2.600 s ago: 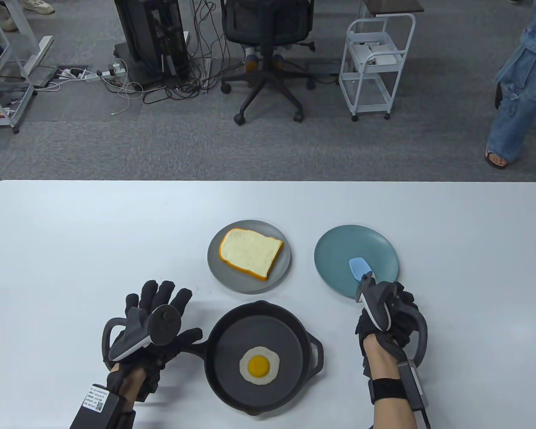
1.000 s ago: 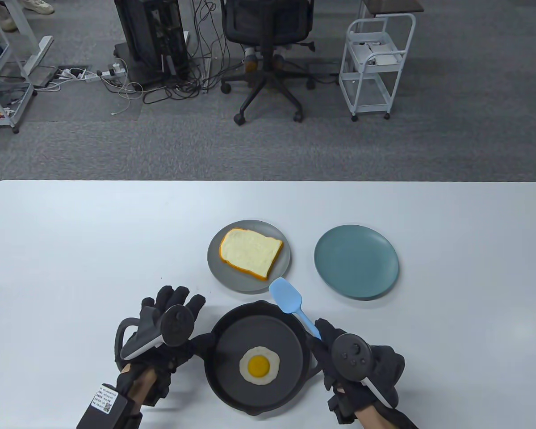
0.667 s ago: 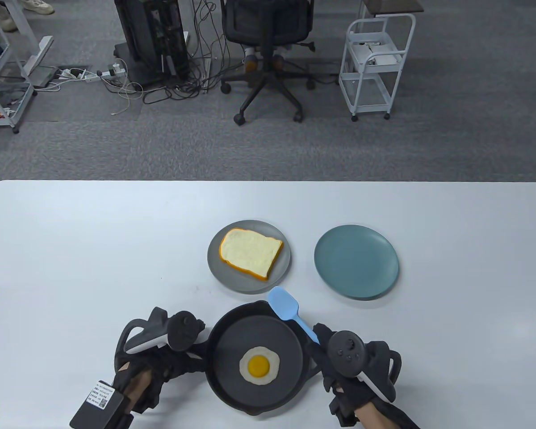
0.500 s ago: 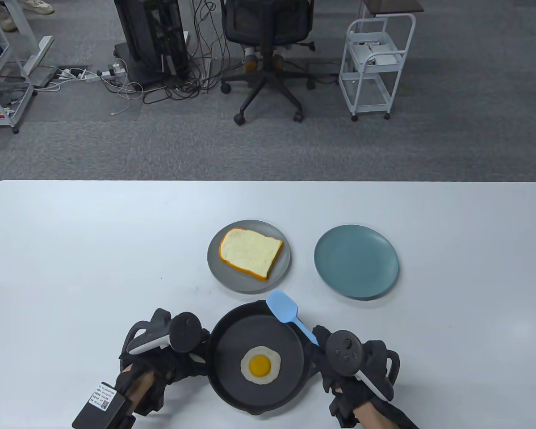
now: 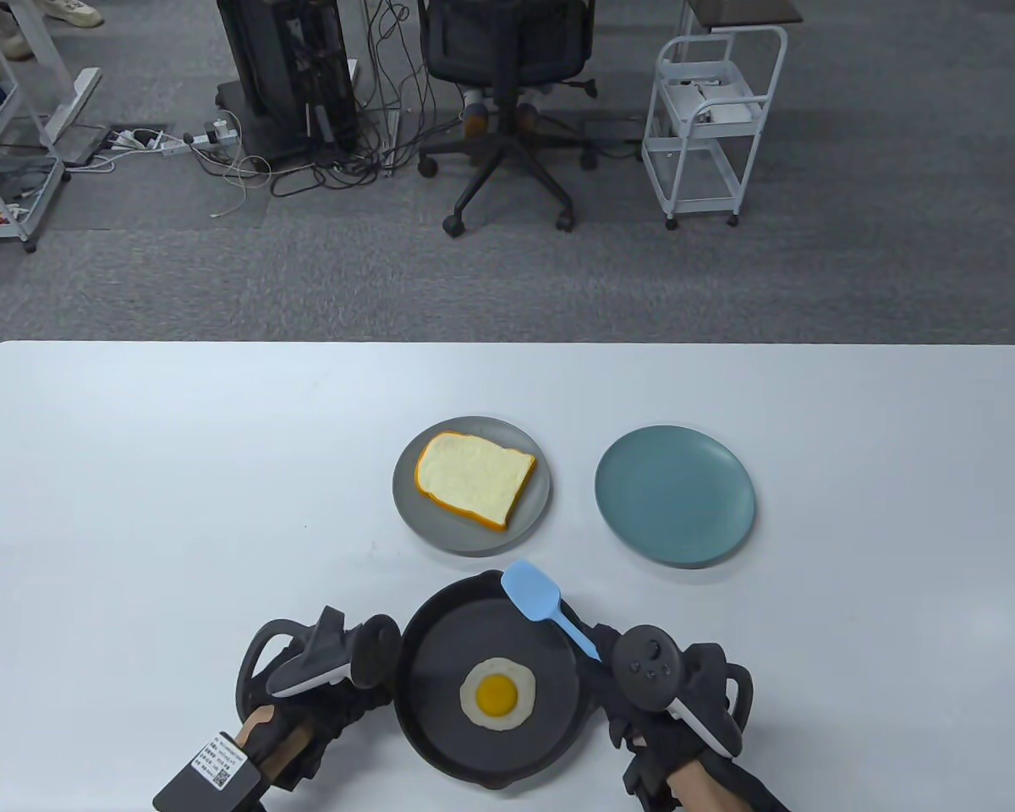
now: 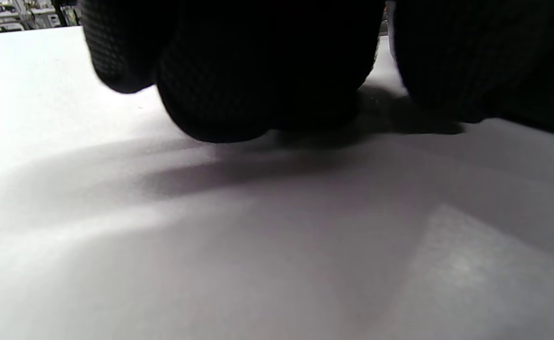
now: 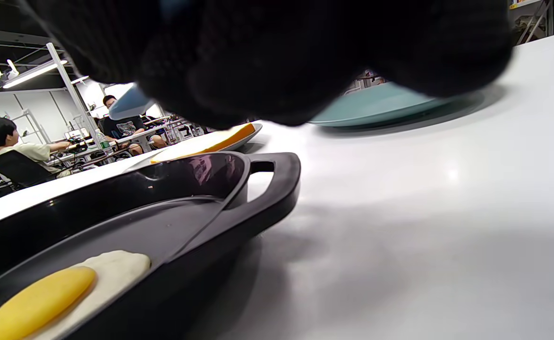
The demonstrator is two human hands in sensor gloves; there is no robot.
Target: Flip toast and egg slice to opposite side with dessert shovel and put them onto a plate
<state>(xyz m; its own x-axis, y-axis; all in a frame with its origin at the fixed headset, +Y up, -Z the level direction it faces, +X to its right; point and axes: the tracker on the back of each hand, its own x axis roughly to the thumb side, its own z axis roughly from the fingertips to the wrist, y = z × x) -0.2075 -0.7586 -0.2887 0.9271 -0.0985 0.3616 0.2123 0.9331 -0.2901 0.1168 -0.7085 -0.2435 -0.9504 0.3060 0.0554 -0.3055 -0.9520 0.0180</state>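
right hand (image 5: pixel 655 685) grips blue dessert shovel (image 5: pixel 545 602) by handle, blade over pan's (image 5: pixel 440 736) far rim | egg slice (image 5: pixel 497 694) in pan, left of grip | left hand (image 5: pixel 321 677) curled at pan handle | toast (image 5: pixel 474 480) on grey plate (image 5: pixel 406 507) beyond blade | teal plate (image 5: pixel 675 496) beyond grip

A white table (image 5: pixel 178 474) with rounded far corners carries three things directly on its top. A grey plate (image 5: pixel 406 503) sits near the middle, a teal plate (image 5: pixel 675 495) lies apart to its right, and a black pan (image 5: pixel 440 719) stands at the near edge, just in front of the grey plate. In the left wrist view the tabletop (image 6: pixel 277 245) is mostly shadow and glare, and the gloved fingers (image 6: pixel 220 71) there seem to rest on it.
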